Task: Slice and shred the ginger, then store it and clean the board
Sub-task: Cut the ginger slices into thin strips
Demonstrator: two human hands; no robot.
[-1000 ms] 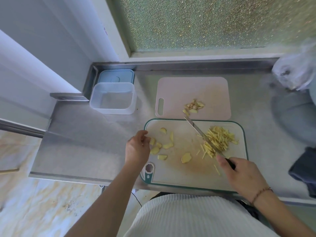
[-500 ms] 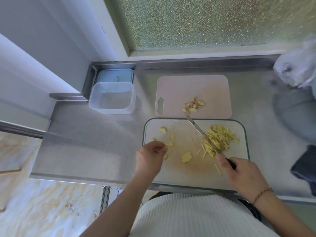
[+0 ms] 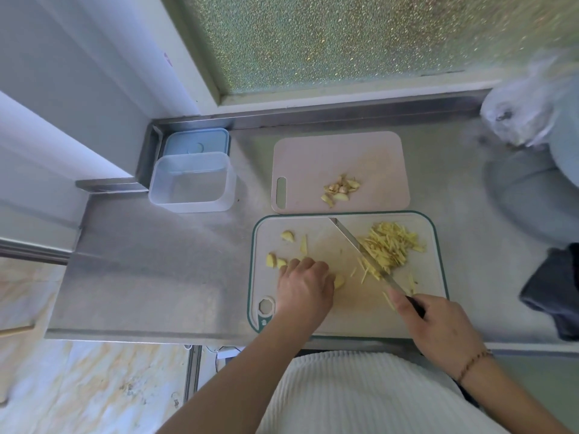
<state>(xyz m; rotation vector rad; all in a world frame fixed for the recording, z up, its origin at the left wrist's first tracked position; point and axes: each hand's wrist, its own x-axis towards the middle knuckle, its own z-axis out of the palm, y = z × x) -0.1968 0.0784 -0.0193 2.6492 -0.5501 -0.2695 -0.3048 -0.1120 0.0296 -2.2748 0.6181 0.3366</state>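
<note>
A green-rimmed cutting board (image 3: 435, 245) lies at the counter's front edge. A heap of shredded ginger (image 3: 391, 245) sits on its right half, and loose ginger slices (image 3: 275, 260) lie on its left. My right hand (image 3: 441, 330) grips the black handle of a knife (image 3: 360, 249), whose blade slants across the board beside the shreds. My left hand (image 3: 305, 288) rests palm down on the board's middle, fingers curled over a slice (image 3: 339, 280) that peeks out at its right.
A pink board (image 3: 313, 158) behind carries ginger scraps (image 3: 340, 189). A clear empty container (image 3: 192, 183) and its blue lid (image 3: 195, 140) stand at the back left. A plastic bag (image 3: 526, 111) and a dark cloth (image 3: 554, 289) are on the right.
My left hand has moved right from the board's left edge toward the middle, over the slices. The knife and right hand have stayed nearly still.
</note>
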